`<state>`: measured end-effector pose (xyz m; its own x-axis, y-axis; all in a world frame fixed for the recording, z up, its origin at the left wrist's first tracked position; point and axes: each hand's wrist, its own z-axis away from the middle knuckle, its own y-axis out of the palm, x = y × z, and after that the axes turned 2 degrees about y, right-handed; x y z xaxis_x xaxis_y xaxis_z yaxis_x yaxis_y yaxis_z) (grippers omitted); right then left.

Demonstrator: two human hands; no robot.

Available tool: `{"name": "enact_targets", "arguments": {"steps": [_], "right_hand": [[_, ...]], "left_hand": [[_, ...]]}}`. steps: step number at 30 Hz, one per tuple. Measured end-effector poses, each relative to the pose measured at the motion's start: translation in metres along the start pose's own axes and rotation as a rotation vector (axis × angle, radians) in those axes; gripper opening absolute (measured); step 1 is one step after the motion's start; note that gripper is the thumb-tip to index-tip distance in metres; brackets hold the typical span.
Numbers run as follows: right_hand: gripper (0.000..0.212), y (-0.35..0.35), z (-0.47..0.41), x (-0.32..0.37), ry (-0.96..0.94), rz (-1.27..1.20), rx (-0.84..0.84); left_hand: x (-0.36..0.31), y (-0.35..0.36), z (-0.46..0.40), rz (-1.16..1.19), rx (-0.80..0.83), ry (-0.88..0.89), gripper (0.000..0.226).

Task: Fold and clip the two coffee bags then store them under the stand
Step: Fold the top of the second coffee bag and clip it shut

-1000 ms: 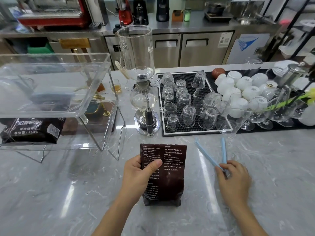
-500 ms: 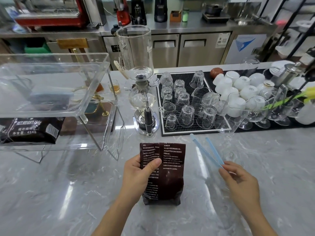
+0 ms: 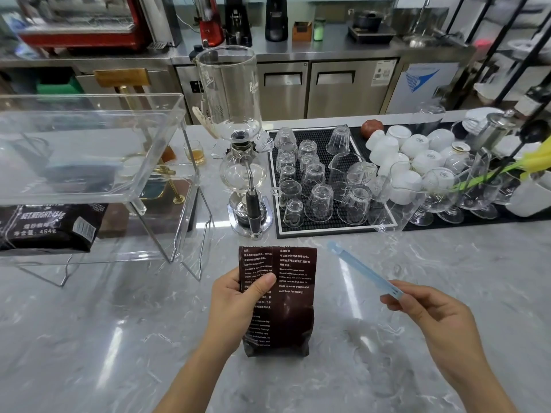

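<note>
My left hand [image 3: 238,305] grips the coffee bag [image 3: 293,299]; my right hand [image 3: 432,311] pinches the blue clip [image 3: 363,271], pointing toward the bag's top.

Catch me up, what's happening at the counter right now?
A person is sealing a dark brown coffee bag that stands upright on the grey marble counter. The left hand grips the bag's upper left side, thumb across the front. The right hand holds a long pale blue plastic bag clip by one end, raised beside the bag and not yet on it. Another black coffee bag already lies under the clear acrylic stand.
</note>
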<state>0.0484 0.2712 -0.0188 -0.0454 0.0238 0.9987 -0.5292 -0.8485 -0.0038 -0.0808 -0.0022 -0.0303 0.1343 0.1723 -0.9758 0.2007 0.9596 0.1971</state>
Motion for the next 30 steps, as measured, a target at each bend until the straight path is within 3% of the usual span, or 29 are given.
{"name": "enact_targets", "arguments": {"steps": [6, 12, 15, 25, 30], "right_hand": [[0.015, 0.011, 0.001, 0.004, 0.025, -0.007, 0.136], [0.029, 0.029, -0.005, 0.01, 0.029, 0.049, 0.231], [0.039, 0.035, -0.006, 0.013, 0.027, 0.031, 0.254], [0.04, 0.035, -0.011, 0.009, -0.006, -0.038, 0.302], [0.03, 0.033, -0.012, 0.007, -0.034, -0.006, 0.298]], "left_hand": [[-0.002, 0.007, 0.001, -0.002, 0.017, -0.021, 0.018], [0.004, 0.018, 0.006, -0.054, -0.007, -0.007, 0.007], [0.009, 0.024, 0.009, -0.097, -0.014, 0.005, 0.005], [0.016, 0.044, 0.02, -0.112, -0.031, 0.068, 0.012], [0.02, 0.049, 0.024, -0.113, -0.046, 0.051, 0.005]]}}
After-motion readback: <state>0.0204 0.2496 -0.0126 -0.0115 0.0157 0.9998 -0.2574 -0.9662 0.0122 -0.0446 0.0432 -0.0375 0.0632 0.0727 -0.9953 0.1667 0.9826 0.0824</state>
